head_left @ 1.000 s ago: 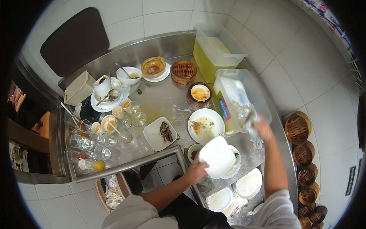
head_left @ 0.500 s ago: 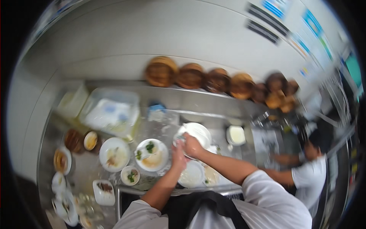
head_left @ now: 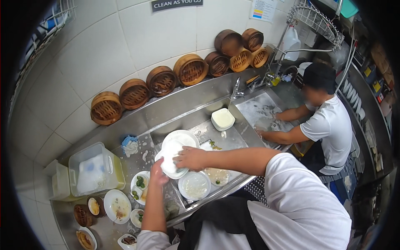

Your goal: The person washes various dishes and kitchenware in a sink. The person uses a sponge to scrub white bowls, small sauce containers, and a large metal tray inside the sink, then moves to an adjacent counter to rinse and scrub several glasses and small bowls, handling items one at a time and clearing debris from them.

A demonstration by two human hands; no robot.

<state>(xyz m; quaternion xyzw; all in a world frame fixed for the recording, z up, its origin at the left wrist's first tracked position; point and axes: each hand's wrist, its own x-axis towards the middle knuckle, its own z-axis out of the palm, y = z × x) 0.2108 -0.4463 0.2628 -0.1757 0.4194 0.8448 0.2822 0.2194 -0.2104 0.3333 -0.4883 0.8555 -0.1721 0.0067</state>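
Observation:
Over the steel sink, a white foam-covered plate (head_left: 170,153) is tilted between my two hands. My left hand (head_left: 158,171) grips its lower left edge, the fingers partly hidden beneath. My right hand (head_left: 189,158) is closed at the plate's right side, fingers bent over the foamy face; whether a sponge lies under them is hidden. Just behind the held plate is another white plate (head_left: 186,136). Below my hands lies a white dish (head_left: 194,186) with cloudy liquid, beside a plate with food scraps (head_left: 218,176).
Left are a plastic tub of suds (head_left: 92,170), a blue-white cloth (head_left: 129,145) and scrap-covered plates (head_left: 117,206). Square white bowls (head_left: 223,119) stand stacked under a running tap (head_left: 237,89). Bamboo steamers (head_left: 161,81) line the back ledge. A co-worker (head_left: 327,121) reaches into the right-hand basin.
The view has turned to the right and sharpened, bringing the tap and the co-worker more fully in. My hands stay at the plate, whose foamy face now shows more.

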